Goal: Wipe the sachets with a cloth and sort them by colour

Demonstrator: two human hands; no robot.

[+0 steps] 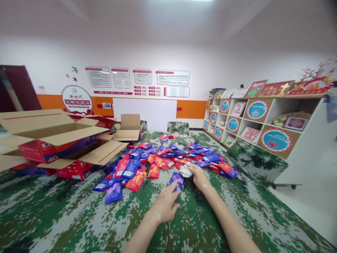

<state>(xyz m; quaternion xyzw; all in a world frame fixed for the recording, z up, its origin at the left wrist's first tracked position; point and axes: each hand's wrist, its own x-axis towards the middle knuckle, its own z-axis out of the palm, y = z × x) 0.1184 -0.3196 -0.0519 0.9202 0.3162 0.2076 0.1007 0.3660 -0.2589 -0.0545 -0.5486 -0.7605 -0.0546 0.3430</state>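
A green camouflage cloth [84,214] covers the table. The left hand [165,203], thumb spread wide, touches a purple pouch [177,178] near more pouches [161,162]. The right hand [201,177] pinches a white rag [185,170].

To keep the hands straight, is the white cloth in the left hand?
No, the right hand holds the white cloth, while the left hand touches a purple pouch.

Community room, wall notices [173,77], display shelving [306,142]
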